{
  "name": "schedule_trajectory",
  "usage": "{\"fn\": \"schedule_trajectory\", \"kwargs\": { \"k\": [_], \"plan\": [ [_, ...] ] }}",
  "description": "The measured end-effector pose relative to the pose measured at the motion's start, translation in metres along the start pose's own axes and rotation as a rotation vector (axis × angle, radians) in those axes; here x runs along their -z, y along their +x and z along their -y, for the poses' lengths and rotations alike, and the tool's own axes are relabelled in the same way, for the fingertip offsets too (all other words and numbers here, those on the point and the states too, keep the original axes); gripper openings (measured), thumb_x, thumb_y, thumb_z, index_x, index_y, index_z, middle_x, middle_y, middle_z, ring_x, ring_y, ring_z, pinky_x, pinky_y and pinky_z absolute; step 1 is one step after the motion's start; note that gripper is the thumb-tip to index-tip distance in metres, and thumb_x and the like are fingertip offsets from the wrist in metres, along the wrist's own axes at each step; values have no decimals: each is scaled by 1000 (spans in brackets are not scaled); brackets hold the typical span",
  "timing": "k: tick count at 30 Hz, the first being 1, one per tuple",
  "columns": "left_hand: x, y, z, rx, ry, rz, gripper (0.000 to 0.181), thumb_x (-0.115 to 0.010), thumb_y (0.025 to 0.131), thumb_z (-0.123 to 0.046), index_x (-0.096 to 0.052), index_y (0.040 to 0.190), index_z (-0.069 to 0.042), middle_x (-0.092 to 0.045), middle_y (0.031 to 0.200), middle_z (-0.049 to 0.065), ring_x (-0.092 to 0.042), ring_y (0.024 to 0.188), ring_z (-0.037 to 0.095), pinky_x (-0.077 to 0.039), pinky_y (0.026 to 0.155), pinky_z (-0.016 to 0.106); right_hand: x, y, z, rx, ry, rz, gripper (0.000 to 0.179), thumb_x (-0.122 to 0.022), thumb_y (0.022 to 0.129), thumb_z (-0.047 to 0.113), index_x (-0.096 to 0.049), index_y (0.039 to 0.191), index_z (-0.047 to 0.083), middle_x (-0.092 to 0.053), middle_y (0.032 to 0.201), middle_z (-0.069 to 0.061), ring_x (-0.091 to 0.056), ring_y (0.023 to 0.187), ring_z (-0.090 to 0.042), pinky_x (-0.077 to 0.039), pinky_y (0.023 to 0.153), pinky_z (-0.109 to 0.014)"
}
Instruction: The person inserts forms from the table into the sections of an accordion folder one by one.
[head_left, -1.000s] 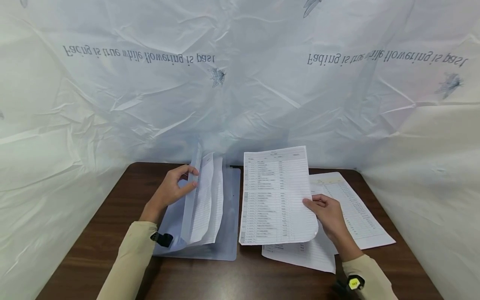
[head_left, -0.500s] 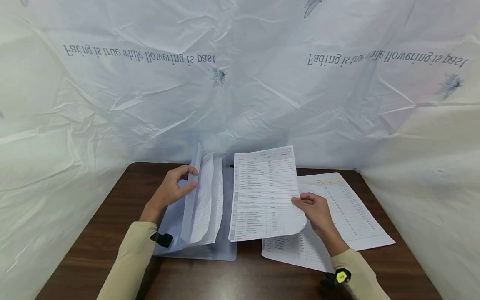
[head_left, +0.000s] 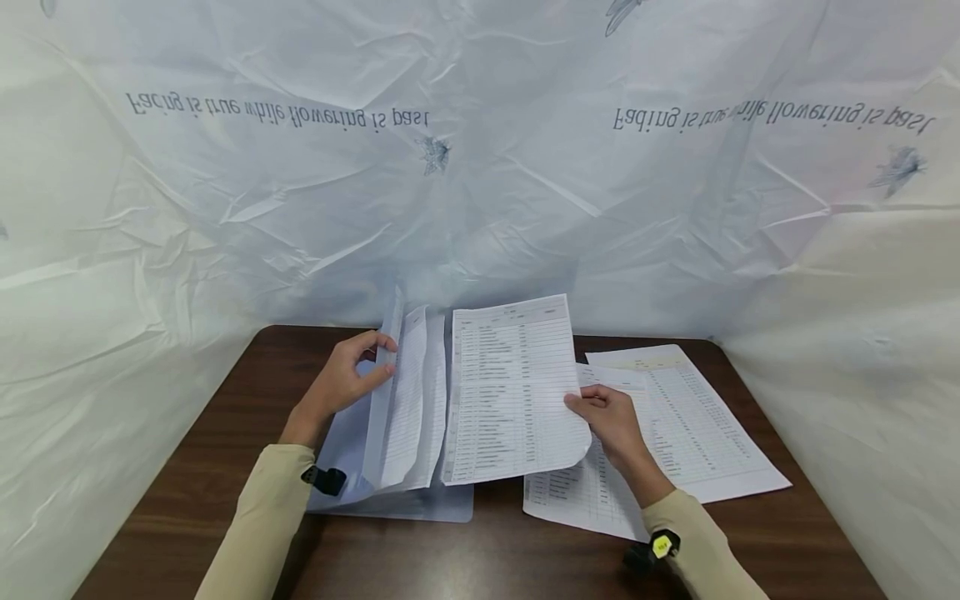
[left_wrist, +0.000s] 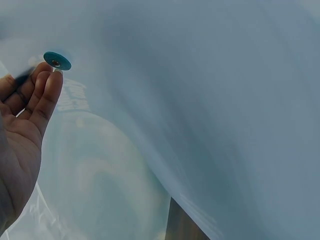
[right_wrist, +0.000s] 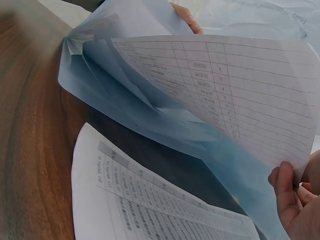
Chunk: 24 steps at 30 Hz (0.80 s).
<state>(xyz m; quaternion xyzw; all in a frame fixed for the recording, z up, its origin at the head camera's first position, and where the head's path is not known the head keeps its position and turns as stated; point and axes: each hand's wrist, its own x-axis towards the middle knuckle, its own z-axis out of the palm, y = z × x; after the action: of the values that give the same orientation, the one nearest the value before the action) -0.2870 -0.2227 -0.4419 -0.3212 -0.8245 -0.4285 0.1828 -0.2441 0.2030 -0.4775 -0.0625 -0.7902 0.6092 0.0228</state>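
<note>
My left hand point(head_left: 347, 375) pinches the raised upper side of a translucent blue plastic document folder point(head_left: 453, 502) and holds it up. Several printed sheets point(head_left: 408, 408) stand inside, leaning within the opening. Close by my left fingertips, the left wrist view shows a round teal button point(left_wrist: 56, 60) on the folder. My right hand point(head_left: 617, 423) pinches a printed table sheet point(head_left: 510, 392) by its right edge, raised and tilted. That sheet's left edge is right at the papers in the folder; in the right wrist view it overlaps the folder's open side.
Loose printed papers point(head_left: 701, 417) lie on the dark wooden table point(head_left: 480, 558) at the right, partly under the raised sheet and my right forearm. A white plastic sheet with printed lettering point(head_left: 525, 183) hangs behind and beside the table.
My right hand has carried the printed sheet leftward to the folder's opening, uncovering more of the papers on the right. My left hand and the folder have stayed in place.
</note>
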Motion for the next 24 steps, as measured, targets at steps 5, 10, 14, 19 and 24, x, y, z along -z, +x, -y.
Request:
{"fn": "schedule_trajectory", "kwargs": {
  "k": [5,10,14,19,24],
  "plan": [
    [0,1,1,0,6,-1,23,-72,90,-9,-66,112,-5,-67,108,4,-59,94,15,-53,81,43,-11,0,1,-9,45,21,30,-71,97,15,-67,115,-8,-75,100,-17,-73,79,-16,-57,67,-26],
    [-1,1,0,-1,11,0,23,-72,90,-9,-66,112,-6,-67,108,3,-59,94,15,-52,82,31,-19,0,3,-33,89,29,31,-69,98,14,-66,118,-9,-75,103,-18,-72,82,-15,-57,70,-26],
    [-1,1,1,-6,13,2,22,-72,91,-9,-66,112,-6,-67,108,5,-59,94,15,-50,82,27,-26,1,5,-63,93,33,30,-67,99,15,-67,120,-6,-74,103,-13,-69,83,-13,-56,70,-25],
    [-1,1,1,-27,18,-1,22,-71,92,-8,-66,113,-5,-67,108,9,-59,92,17,-51,81,27,-34,0,6,-84,138,67,32,-63,98,11,-64,124,-8,-70,104,-11,-64,83,-13,-53,68,-24],
    [0,2,0,-18,15,1,21,-71,92,-8,-66,113,-6,-67,109,9,-59,92,16,-51,81,27,-40,-2,6,-91,156,108,32,-61,99,10,-63,126,-7,-68,109,-14,-64,88,-13,-54,71,-24]
  ]
}}
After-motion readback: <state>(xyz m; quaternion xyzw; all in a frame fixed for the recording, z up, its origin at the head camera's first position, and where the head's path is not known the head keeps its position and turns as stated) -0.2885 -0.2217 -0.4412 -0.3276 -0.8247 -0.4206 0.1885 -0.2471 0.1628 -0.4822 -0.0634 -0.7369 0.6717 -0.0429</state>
